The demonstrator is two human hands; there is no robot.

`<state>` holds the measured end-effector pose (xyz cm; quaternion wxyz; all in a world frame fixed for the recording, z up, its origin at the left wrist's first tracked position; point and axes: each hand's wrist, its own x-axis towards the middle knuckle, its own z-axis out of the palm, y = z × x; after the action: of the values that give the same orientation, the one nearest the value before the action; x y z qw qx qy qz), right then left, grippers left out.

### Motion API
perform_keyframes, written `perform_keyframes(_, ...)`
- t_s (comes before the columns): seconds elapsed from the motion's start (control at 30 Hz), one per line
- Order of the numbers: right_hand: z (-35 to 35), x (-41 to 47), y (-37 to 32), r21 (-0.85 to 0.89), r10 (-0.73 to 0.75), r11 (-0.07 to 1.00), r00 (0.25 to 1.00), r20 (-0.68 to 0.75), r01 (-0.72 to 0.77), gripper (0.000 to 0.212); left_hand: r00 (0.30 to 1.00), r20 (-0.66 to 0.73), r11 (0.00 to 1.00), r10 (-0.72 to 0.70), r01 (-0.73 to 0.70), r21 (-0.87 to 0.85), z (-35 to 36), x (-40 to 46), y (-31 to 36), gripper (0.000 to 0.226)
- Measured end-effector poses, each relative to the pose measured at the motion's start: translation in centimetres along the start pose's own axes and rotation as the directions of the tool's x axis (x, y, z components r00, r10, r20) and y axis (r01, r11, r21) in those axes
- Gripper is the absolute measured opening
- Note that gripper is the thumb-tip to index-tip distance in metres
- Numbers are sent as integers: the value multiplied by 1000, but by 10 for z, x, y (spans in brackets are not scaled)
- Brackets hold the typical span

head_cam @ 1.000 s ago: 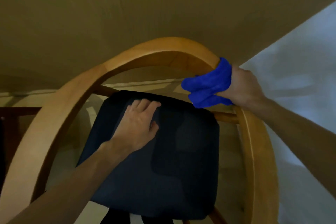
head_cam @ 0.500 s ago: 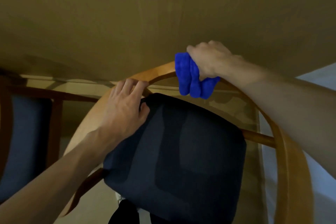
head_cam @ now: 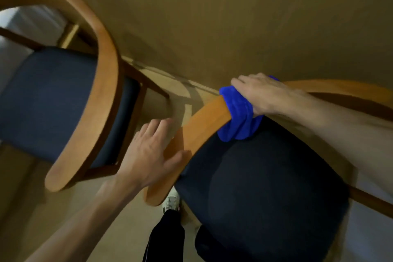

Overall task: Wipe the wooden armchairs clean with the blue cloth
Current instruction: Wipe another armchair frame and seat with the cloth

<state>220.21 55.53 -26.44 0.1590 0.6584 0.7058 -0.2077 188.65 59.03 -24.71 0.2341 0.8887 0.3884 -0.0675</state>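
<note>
The blue cloth (head_cam: 238,117) (soft, easily bunched) is gripped by the right hand (head_cam: 261,93) around the armchair's curved rail (head_cam: 204,121); the left hand (head_cam: 148,155), fingers relaxed, is rested on the rigid rail end.

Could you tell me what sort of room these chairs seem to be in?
Probably a meeting, waiting or dining room, though that is a guess: two matching wooden armchairs with dark padded seats stand side by side near a plain tan wall, on a pale floor.

Left hand (head_cam: 146,155) flat — right hand (head_cam: 261,93) curled
</note>
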Motion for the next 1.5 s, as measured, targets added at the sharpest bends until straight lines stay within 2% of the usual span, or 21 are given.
perform_keyframes(0.13,-1,13,-64,-220,-237,949,971,-19,227,80,987,50,977,-154,160,-140,8,-46,-30,100)
perform_keyframes(0.23,3,17,-122,-275,-389,888,921,-18,369,75,965,124,951,-231,251,-179,15,-84,-46,107)
perform_keyframes(0.33,7,15,-164,-315,-481,833,877,-1,456,71,943,193,943,-273,301,-139,27,-116,-56,106)
perform_keyframes(0.47,13,7,-205,-319,-554,787,833,12,528,63,931,210,945,-300,320,-67,46,-143,-63,105)
perform_keyframes(0.63,22,-6,-263,-281,-625,732,776,88,621,52,902,215,911,-376,402,-95,54,-163,-73,101)
perform_keyframes(0.77,31,-15,-292,-216,-666,708,738,112,672,23,869,199,873,-453,478,-100,60,-180,-78,99)
perform_keyframes(0.9,33,-12,-297,-208,-670,697,726,154,687,18,847,204,850,-491,517,-103,65,-190,-81,96)
perform_keyframes(1.03,29,-3,-289,-151,-710,664,681,179,732,13,852,193,853,-487,511,-102,64,-188,-79,95)
perform_keyframes(1.1,29,-1,-279,-140,-730,650,665,158,747,23,877,168,876,-450,470,-107,61,-181,-76,94)
perform_keyframes(1.17,26,3,-261,-141,-728,659,674,125,738,48,901,150,895,-407,426,-133,58,-170,-73,94)
perform_keyframes(1.27,11,10,-222,-135,-644,752,763,58,645,78,920,150,909,-363,385,-159,54,-154,-68,97)
perform_keyframes(1.37,-3,15,-189,-124,-519,843,852,67,523,85,931,144,921,-336,356,-155,52,-142,-68,100)
perform_keyframes(1.5,1,9,-193,-193,-389,897,917,88,398,86,930,161,923,-331,355,-151,51,-137,-76,99)
